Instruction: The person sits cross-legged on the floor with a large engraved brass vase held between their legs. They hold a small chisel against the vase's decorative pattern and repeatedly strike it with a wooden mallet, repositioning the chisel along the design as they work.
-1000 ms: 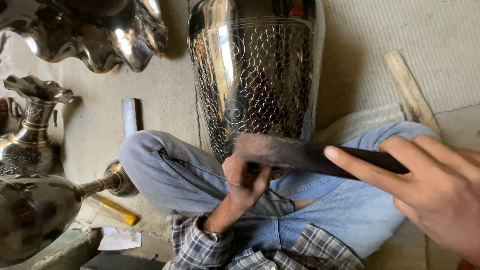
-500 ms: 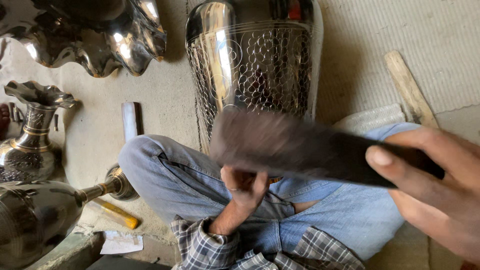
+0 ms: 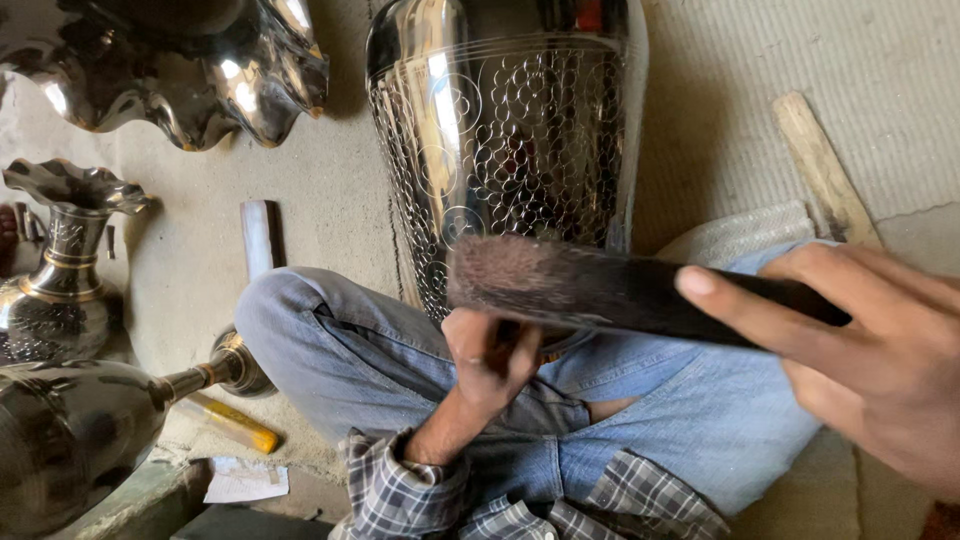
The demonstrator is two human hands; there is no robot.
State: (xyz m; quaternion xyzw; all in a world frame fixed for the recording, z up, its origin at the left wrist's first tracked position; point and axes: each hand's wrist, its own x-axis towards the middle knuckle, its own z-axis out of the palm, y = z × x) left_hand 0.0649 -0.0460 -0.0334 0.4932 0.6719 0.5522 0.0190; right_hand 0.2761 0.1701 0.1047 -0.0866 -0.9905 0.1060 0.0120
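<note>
A large shiny metal vase (image 3: 500,130), engraved with circles and scale patterns, lies between my crossed legs in blue jeans (image 3: 340,350). My left hand (image 3: 488,358) is fisted against the vase's lower edge, gripping a small dark tool that is mostly hidden. My right hand (image 3: 870,345) holds the handle of a dark wooden mallet (image 3: 600,285). The blurred mallet head hangs just above my left hand.
A wavy-rimmed metal bowl (image 3: 180,70) sits at the top left. Two more metal vases (image 3: 60,270) (image 3: 80,440) stand at the left. A yellow-tipped tool (image 3: 235,425) and a flat metal bar (image 3: 260,235) lie on the floor. A wooden stick (image 3: 825,170) rests on the mat at the right.
The mallet head was down by my left hand, swung up in a blur, and now sits just above that hand. My left hand has stayed in place.
</note>
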